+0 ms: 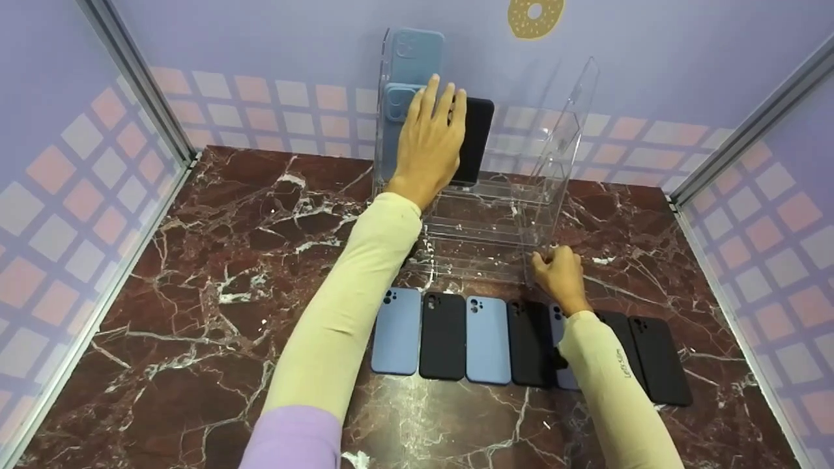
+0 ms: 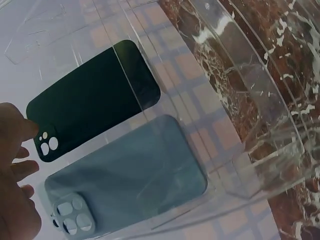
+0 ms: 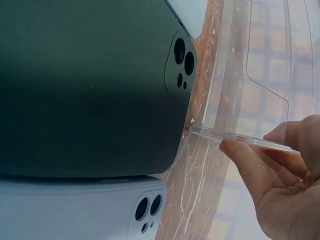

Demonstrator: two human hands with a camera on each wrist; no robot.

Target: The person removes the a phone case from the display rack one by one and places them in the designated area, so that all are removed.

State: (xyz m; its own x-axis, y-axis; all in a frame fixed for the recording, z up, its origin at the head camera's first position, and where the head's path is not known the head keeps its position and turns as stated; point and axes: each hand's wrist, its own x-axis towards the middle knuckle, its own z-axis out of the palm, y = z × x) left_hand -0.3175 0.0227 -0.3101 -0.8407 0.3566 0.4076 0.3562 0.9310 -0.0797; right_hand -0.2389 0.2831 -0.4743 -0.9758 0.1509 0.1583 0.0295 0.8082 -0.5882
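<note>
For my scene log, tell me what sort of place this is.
Probably a small booth or display cubicle: lilac panels in metal framing wall a marbled tabletop on three sides, and a clear tiered stand holds phone cases.

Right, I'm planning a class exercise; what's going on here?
A person's left hand touches a flat black phone case set in a clear plastic tiered rack, which also holds two light-blue phone cases. The right hand pinches the rack's right side wall. In front, seven more visible blue-toned or black phone cases lie flat in a row on the dark red marbled table.
</note>
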